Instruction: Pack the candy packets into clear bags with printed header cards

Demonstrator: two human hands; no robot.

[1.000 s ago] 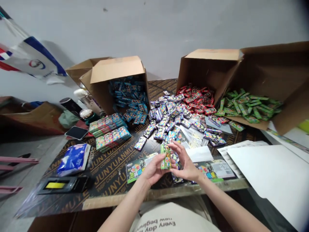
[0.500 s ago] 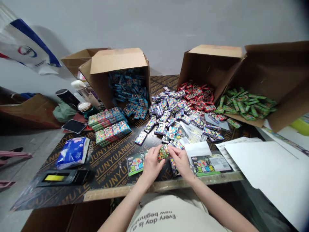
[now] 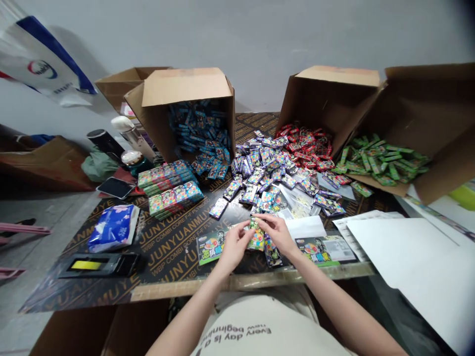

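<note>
Between my hands near the table's front edge is a small green candy packet (image 3: pixel 256 239). My left hand (image 3: pixel 234 243) pinches its left side; my right hand (image 3: pixel 277 234) has its fingers closed at its upper right. Under my right hand lies a purple packet (image 3: pixel 272 254). A printed card (image 3: pixel 210 245) lies flat just left of my left hand, and a similar printed card (image 3: pixel 322 249) is to the right of my right hand. Beyond my hands spreads a loose pile of purple packets (image 3: pixel 263 158), with a lone packet (image 3: pixel 218 207) at its near left.
Cardboard boxes hold blue packets (image 3: pixel 200 133), red packets (image 3: pixel 308 146) and green packets (image 3: pixel 386 160). Stacked packet rows (image 3: pixel 174 198), a tissue pack (image 3: pixel 113 227), a phone (image 3: pixel 115 187) and a black tape-like holder (image 3: pixel 98 265) stand left. White sheets (image 3: pixel 408 262) cover the right.
The green packet has turned from lying sideways to more upright in my fingers. My right hand has shifted up along it. The whole view has moved slightly.
</note>
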